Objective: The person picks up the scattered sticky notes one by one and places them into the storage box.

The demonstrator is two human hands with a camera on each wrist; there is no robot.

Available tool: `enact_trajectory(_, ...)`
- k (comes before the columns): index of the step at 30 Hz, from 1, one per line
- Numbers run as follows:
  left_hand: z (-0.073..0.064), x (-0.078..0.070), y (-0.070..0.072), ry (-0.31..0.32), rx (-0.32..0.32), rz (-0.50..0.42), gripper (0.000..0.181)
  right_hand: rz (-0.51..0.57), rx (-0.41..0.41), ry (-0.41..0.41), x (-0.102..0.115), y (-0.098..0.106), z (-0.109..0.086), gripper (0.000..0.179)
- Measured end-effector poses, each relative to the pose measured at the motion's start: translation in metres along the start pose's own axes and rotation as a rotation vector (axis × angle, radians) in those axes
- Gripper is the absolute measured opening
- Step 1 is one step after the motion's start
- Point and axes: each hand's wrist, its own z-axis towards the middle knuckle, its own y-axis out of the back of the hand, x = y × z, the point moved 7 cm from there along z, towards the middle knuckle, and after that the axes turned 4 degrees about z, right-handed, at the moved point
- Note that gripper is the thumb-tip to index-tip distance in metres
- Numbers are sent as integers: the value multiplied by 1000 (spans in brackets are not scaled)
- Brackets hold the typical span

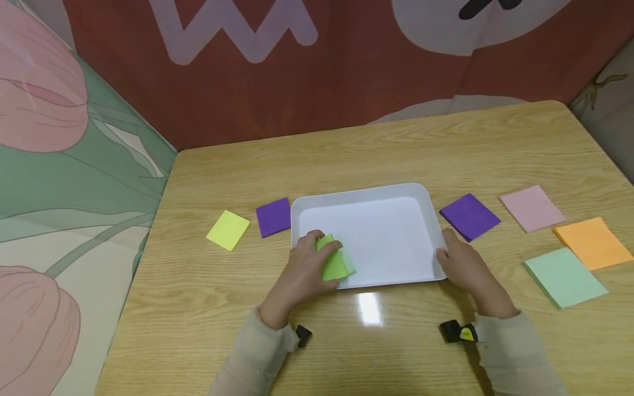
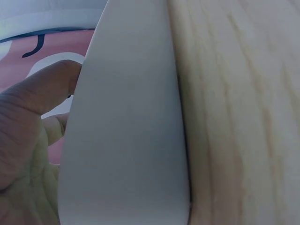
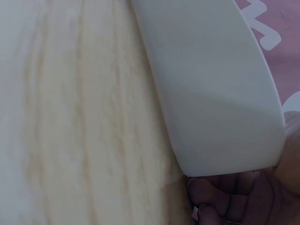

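A shallow white tray (image 1: 383,236) lies on the wooden table. Over its near left corner, my left hand (image 1: 303,268) grips a bright green sticky note pad (image 1: 333,264) between thumb and fingers. A paler green piece (image 1: 349,260) shows along the pad's right side; whether it is a separate pad I cannot tell. My right hand (image 1: 464,264) holds the tray by its near right corner, thumb at the rim. In the right wrist view, curled fingers (image 3: 225,199) sit against the tray's outer wall (image 3: 215,93). The tray's side (image 2: 124,122) hides the green pad in the left wrist view.
Left of the tray lie a yellow pad (image 1: 228,230) and a purple pad (image 1: 274,217). On the right are another purple pad (image 1: 470,216), a pink pad (image 1: 532,208), an orange pad (image 1: 594,243) and a mint green pad (image 1: 565,277). Printed cloth (image 1: 346,71) hangs behind the table.
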Motion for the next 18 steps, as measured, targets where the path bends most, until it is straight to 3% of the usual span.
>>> enact_trajectory(8,5,0,-4,34,117,4,64,4,6,-11,-1,-1,1,16)
enact_trajectory(18,10,0,-16,71,244,119,63,6,5,-20,-3,-1,1,19)
